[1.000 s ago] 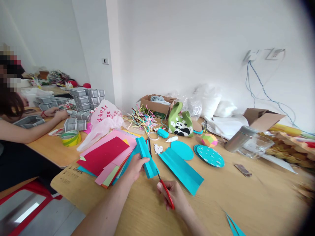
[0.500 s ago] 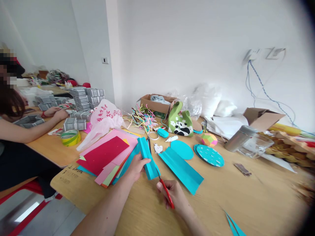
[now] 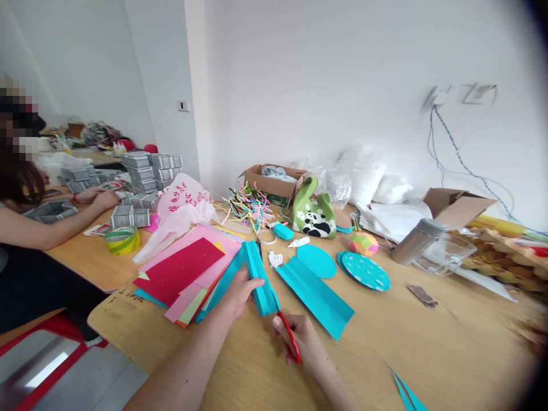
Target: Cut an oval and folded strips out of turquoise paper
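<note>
My left hand pinches a folded blue paper strip by its left edge, thumb on top. Red-handled scissors are in my right hand, their blades at the near right corner of the strip. Right of the strip, a creased blue paper sheet lies on the table, with a blue paper oval behind it. A stack of coloured paper with a dark red sheet on it lies left of my left hand.
Beyond my hands are a green panda bag, pipe cleaners and a glue bottle. A metal flask lies to the right. At the left, a person's arm rests near grey boxes and tape.
The blue strip and my left hand have shifted very slightly right and toward me. The scissors stay at the strip's edge, and the person at the left has moved slightly.
</note>
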Motion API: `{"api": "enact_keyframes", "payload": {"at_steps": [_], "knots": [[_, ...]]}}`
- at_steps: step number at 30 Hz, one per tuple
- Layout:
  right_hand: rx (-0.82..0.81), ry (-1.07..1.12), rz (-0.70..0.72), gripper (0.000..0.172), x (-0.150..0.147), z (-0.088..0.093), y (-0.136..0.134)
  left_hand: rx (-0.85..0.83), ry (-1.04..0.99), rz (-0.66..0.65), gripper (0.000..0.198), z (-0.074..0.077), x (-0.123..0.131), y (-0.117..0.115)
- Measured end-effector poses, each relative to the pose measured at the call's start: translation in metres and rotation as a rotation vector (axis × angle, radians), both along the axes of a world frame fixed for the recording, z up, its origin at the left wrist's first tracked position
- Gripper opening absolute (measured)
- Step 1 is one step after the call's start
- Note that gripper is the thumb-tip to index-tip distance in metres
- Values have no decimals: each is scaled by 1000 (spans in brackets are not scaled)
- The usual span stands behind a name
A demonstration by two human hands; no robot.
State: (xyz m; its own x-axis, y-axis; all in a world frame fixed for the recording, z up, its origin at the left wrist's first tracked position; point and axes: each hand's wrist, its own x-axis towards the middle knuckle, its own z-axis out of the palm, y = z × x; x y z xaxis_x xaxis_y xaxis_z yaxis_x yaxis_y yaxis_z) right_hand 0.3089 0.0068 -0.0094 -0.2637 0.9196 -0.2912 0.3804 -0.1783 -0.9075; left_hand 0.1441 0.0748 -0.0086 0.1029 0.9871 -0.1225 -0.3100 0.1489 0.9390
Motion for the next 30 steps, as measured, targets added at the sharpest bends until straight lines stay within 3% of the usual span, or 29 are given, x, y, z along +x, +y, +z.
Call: {"api": "enact_keyframes", "payload": {"at_steps": [17, 30], "knots": [[5, 0, -26, 74, -3, -1, -1, 5, 18, -33, 32, 10, 5, -6], [17, 24, -23, 72, -3, -3, -1, -11, 25, -90, 32, 4, 4, -5]]}}
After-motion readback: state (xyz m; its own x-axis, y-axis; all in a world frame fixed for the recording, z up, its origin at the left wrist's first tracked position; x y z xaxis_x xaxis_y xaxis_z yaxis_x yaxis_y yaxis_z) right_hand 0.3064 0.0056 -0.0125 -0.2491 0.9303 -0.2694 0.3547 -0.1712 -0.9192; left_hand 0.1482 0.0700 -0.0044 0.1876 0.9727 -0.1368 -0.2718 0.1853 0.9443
